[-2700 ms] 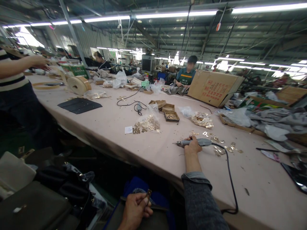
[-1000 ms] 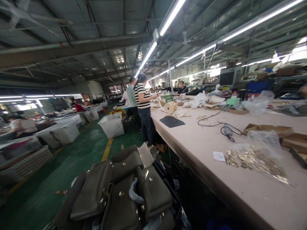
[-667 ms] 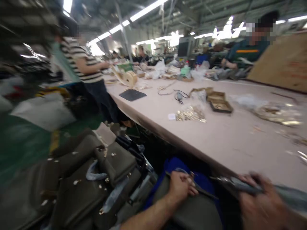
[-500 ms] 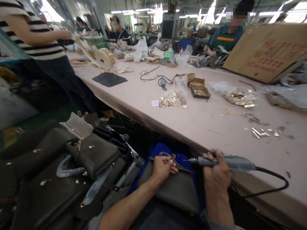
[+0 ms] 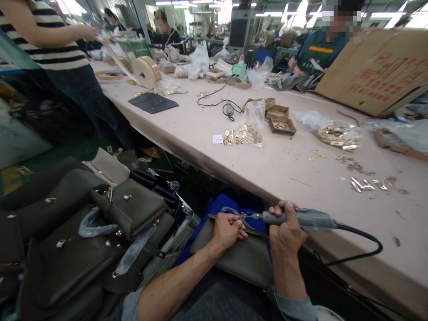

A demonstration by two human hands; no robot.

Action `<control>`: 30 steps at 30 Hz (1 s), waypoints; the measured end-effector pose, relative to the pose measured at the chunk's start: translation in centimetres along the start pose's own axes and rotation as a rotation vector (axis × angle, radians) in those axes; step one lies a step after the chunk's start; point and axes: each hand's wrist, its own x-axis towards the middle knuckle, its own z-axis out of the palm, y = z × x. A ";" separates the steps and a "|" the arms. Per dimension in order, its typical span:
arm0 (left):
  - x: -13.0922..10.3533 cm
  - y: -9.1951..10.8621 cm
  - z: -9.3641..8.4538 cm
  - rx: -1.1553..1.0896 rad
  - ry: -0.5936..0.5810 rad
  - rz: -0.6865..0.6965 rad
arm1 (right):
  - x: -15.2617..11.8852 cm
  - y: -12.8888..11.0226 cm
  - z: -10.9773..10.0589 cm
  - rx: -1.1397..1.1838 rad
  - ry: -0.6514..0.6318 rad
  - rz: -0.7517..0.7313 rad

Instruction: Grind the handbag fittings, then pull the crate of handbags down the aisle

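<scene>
My left hand (image 5: 228, 229) pinches a small gold metal clasp (image 5: 242, 217) against the top edge of an olive-green bag (image 5: 237, 258) lying in my lap. My right hand (image 5: 285, 227) grips a grey corded electric screwdriver (image 5: 301, 219), held level, with its tip at the clasp. The black cord (image 5: 363, 249) loops off to the right over the table edge.
A long pink table (image 5: 301, 178) carries a bag of gold fittings (image 5: 245, 135), small cardboard boxes (image 5: 282, 125), loose fittings (image 5: 364, 183) and a large carton (image 5: 371, 71). A pile of olive bags (image 5: 83, 223) sits to my left. A person in a striped top (image 5: 56, 40) stands at the table; others work across it.
The view swung left to the aisle and back down to my lap. My right hand brought the screwdriver off the table and down to the clasp held by my left hand.
</scene>
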 end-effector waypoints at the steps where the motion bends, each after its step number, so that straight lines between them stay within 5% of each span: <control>1: -0.1 0.1 0.0 0.002 0.000 0.000 | -0.1 0.1 0.1 -0.003 0.002 -0.006; 30: -0.3 0.1 -0.2 0.048 0.001 0.014 | -1.2 0.7 1.0 -0.054 -0.011 -0.089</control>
